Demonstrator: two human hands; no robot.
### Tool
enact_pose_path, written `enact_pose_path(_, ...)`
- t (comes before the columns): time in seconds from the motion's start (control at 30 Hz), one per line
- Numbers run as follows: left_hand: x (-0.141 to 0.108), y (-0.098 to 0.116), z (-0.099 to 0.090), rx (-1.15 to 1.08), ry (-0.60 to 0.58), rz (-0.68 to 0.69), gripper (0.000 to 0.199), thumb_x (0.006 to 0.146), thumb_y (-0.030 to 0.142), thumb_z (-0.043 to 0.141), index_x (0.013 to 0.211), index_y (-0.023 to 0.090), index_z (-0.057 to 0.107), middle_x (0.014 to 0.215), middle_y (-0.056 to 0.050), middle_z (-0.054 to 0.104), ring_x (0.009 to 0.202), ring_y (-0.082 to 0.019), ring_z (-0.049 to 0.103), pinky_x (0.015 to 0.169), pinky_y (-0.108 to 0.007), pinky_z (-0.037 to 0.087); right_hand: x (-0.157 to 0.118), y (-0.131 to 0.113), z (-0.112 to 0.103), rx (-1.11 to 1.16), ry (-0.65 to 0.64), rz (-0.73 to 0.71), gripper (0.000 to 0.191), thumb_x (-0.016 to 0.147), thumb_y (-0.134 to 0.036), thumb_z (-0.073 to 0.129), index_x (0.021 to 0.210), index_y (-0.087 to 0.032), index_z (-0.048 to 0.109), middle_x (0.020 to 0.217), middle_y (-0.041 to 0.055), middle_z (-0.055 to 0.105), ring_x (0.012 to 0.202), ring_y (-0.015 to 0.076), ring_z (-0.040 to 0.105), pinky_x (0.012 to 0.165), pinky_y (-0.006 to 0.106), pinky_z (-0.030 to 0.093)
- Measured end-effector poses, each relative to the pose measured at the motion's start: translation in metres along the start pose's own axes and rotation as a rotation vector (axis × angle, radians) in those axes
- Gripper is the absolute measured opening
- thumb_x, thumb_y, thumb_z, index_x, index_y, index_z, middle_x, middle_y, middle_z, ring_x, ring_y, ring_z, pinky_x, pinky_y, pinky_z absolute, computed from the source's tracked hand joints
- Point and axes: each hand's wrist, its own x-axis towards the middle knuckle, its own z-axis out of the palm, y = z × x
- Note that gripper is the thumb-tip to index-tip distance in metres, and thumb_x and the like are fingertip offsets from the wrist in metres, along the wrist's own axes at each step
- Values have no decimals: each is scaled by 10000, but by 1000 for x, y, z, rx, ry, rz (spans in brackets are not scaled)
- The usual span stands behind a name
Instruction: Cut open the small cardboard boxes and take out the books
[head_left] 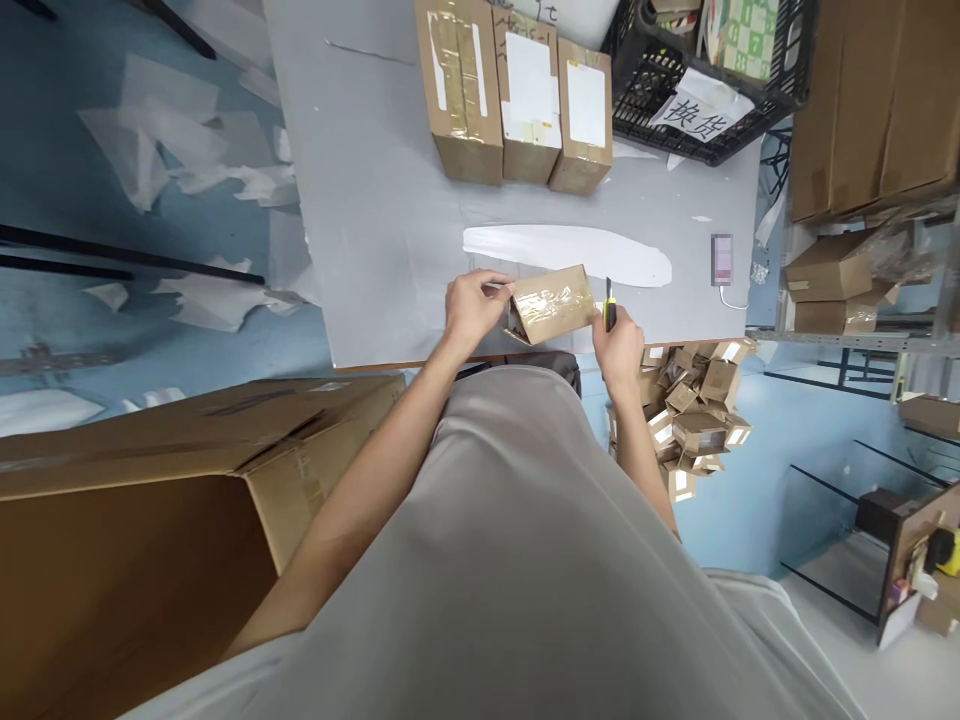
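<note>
A small cardboard box (555,303) with clear tape across its top is tilted over the front part of the table. Its left end looks open, and what is inside cannot be made out. At that end, the fingers of my left hand (477,308) pinch the box's edge. My right hand (618,345) is closed around a yellow and black box cutter (610,308), its blade pointing away from me. The same hand's fingertips are at the right end of the box. Just beyond lies a long white paper sheet (570,252).
Three taped cartons (466,145) stand at the table's back, beside a black crate (637,115) with a handwritten label. A phone (721,260) on a cable lies right. Below are piled small boxes (701,432) and, left, a large open carton (300,470). Paper scraps (217,300) litter the floor.
</note>
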Motion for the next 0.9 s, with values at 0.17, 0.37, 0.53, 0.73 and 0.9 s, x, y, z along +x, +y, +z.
enact_pose_path(0.17,1,2,-1,73,6,58,281,964,293,655,1127,229,875,1214,-76,867,1083,-270,804,1059,-380,609,21,31,26,325,-115,87,334,1160,-447,585,960,-201,692,943,100,860,748,211,826,749,244,554)
enact_pose_path(0.37,-19,23,18,278,-74,442,356,1077,324,552,1331,296,800,1513,-97,736,1562,-357,570,1342,-599,422,0,26,41,305,-100,104,315,1173,-443,601,986,-210,701,851,68,847,782,211,828,846,248,554)
enact_pose_path(0.53,-32,31,48,318,-329,673,423,1106,365,530,1464,279,739,1713,-124,599,1747,-377,355,1436,-693,235,-7,28,38,206,-57,2,314,1210,-400,513,1162,-188,741,1116,117,865,1028,223,814,952,268,536)
enact_pose_path(0.73,-30,21,58,319,-367,671,503,1087,362,544,1556,277,707,1758,-133,562,1749,-404,351,1452,-729,183,-8,27,30,127,-21,-123,307,1187,-248,497,1373,-154,723,1328,163,806,1265,244,734,1093,288,499)
enact_pose_path(0.9,-30,22,57,294,-363,673,524,1083,379,550,1576,281,700,1744,-132,579,1764,-427,308,1445,-742,184,-5,21,28,78,-79,-144,345,1194,-235,461,1412,-156,717,1316,157,805,1248,241,742,1085,285,503)
